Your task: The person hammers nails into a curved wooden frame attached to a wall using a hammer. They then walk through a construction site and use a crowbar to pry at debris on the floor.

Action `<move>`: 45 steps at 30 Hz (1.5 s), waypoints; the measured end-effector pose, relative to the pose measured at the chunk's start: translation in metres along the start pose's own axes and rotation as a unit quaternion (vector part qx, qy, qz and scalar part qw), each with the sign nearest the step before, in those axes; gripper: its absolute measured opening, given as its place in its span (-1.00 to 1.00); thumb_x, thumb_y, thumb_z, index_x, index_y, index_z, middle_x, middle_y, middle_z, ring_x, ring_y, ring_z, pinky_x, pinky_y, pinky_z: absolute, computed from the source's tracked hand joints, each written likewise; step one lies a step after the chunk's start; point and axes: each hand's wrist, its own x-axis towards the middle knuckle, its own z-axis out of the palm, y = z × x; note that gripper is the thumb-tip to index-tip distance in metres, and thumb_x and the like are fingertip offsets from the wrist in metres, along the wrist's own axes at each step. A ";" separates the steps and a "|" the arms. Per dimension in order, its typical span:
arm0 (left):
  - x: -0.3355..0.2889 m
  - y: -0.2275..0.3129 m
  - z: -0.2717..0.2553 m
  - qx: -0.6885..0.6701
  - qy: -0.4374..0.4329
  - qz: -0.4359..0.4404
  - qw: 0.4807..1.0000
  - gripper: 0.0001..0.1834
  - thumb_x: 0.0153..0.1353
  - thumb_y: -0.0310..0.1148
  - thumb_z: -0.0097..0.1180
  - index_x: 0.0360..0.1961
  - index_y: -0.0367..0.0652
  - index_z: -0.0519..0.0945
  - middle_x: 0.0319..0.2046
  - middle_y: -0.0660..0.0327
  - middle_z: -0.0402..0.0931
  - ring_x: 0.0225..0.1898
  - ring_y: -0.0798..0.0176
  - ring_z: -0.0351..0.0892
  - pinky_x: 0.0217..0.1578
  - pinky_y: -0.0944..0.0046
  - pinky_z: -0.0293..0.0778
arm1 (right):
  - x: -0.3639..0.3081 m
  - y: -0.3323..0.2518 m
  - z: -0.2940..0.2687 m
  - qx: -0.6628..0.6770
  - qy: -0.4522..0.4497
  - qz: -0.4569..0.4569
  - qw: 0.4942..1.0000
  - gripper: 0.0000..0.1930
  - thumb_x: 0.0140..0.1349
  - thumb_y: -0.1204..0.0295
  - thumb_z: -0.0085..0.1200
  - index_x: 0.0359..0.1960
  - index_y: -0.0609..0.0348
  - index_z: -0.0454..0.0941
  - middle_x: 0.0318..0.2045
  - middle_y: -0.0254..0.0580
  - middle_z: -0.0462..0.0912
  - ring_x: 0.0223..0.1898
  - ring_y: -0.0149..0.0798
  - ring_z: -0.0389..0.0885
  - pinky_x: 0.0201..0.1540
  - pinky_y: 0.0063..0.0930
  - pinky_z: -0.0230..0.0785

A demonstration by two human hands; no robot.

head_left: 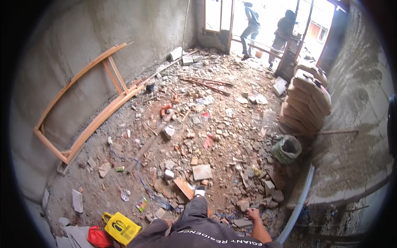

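Note:
My right hand [253,214] hangs low at my right side with the fingers curled in. Whatever is inside them, if anything, is hidden. Beneath it lie broken stones and a flat grey slab [242,222]. Of my left hand [168,222] only a small part shows beside my dark trousers; its fingers are hidden. One foot in a dark shoe [200,190] is forward on the rubble, touching or close to an orange-brown board [184,187]. A pale square tile piece [202,172] lies just beyond the foot.
Rubble covers the floor. A wooden frame [95,120] leans along the left wall; stacked sacks [304,99], a green sack [286,149] and a grey pipe [298,202] are right. Yellow [121,228] and red bags [99,237] lie near left. Two people [251,29] stand by the far opening.

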 end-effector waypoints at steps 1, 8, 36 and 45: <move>0.029 0.000 -0.041 -0.119 0.075 -0.028 0.990 -0.50 0.11 0.05 -0.06 -0.25 -0.22 0.55 -0.22 -0.20 0.49 -0.14 -0.13 0.51 -0.12 0.01 0.38 | 0.029 -0.011 -0.006 -0.052 0.033 -0.004 0.998 -0.79 0.17 0.37 0.04 -0.46 0.28 0.37 -0.69 -0.22 0.39 -0.75 -0.36 0.33 -0.75 -0.49 0.15; 0.139 0.045 -0.397 -0.326 0.327 -0.047 0.886 -0.56 0.11 0.00 -0.04 -0.30 -0.20 0.55 -0.33 -0.11 0.53 -0.21 -0.12 0.52 -0.20 0.06 0.40 | 0.057 -0.213 0.050 -0.091 0.047 -0.093 0.990 -0.72 0.12 0.30 0.07 -0.32 0.31 0.46 -0.58 -0.14 0.52 -0.63 -0.31 0.50 -0.60 -0.43 0.35; 0.464 0.244 -0.751 -0.516 0.290 -0.132 0.795 -0.68 0.05 -0.20 0.03 -0.38 -0.27 0.56 -0.52 0.15 0.57 -0.46 0.28 0.53 -0.42 0.27 0.41 | 0.524 -0.882 0.082 -0.078 -0.055 -0.221 0.971 -0.61 0.19 0.21 0.03 -0.13 0.33 0.43 -0.59 -0.31 0.46 -0.66 -0.46 0.40 -0.68 -0.59 0.25; 0.606 0.198 -0.901 -0.590 0.214 -0.214 0.749 -0.68 0.02 -0.18 0.06 -0.42 -0.27 0.56 -0.55 0.16 0.56 -0.48 0.27 0.53 -0.42 0.24 0.40 | 0.628 -1.059 0.227 -0.248 -0.120 -0.140 0.951 -0.58 0.17 0.18 0.04 -0.16 0.34 0.46 -0.52 -0.21 0.54 -0.59 -0.40 0.47 -0.55 -0.52 0.32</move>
